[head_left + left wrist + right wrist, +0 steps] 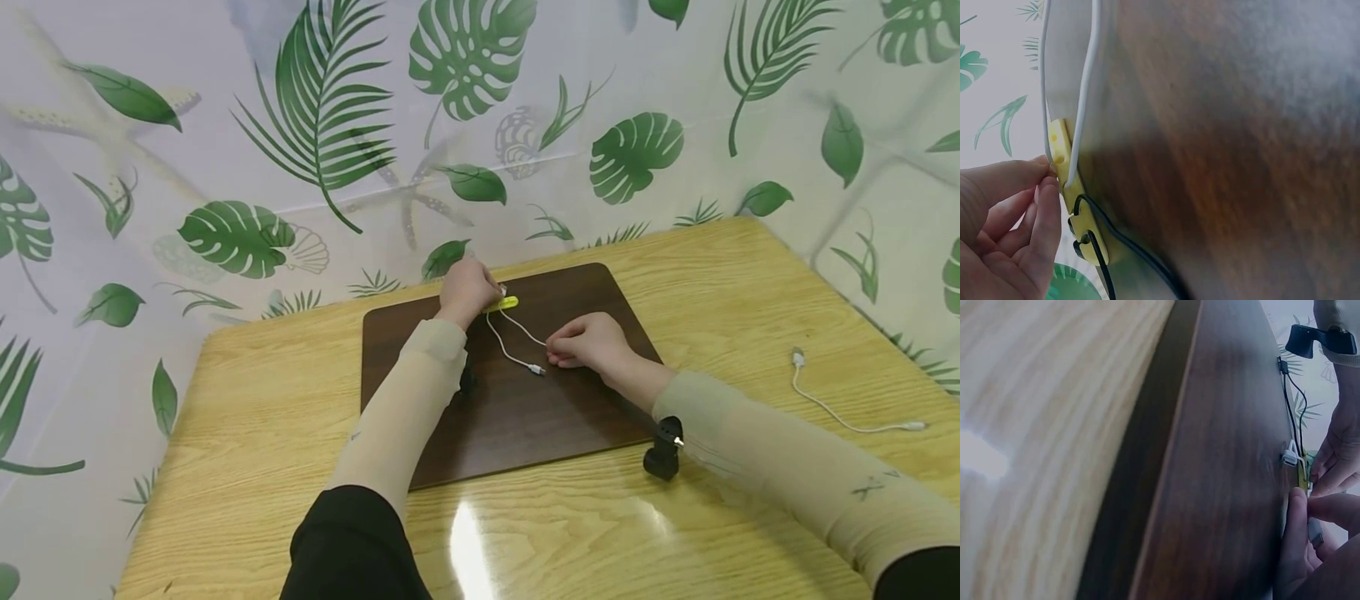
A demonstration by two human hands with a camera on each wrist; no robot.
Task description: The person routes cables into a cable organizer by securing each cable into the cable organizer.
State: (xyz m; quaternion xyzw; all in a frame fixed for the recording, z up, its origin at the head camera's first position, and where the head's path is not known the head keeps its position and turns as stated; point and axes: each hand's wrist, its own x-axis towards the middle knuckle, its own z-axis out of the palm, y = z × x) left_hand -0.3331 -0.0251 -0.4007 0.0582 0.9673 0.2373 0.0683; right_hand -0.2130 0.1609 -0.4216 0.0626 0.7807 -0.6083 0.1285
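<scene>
A yellow slotted cable holder [512,302] lies near the far edge of a dark brown board [525,417]. My left hand [467,292] pinches a white cable [1088,75] with thumb and fingertips at the side of the holder. In the left wrist view, a black cable [1129,240] runs through two of the holder's lower slots. My right hand [588,343] pinches the white cable near one end, where a connector [1315,532] sticks out by the fingers. Another white connector [536,369] rests on the board beside my right hand.
A second white cable [847,421] lies loose on the light wooden table [750,308], right of the board. Behind the table hangs a leaf-patterned cloth [555,192]. Black wrist cameras [663,450] sit on the sleeves.
</scene>
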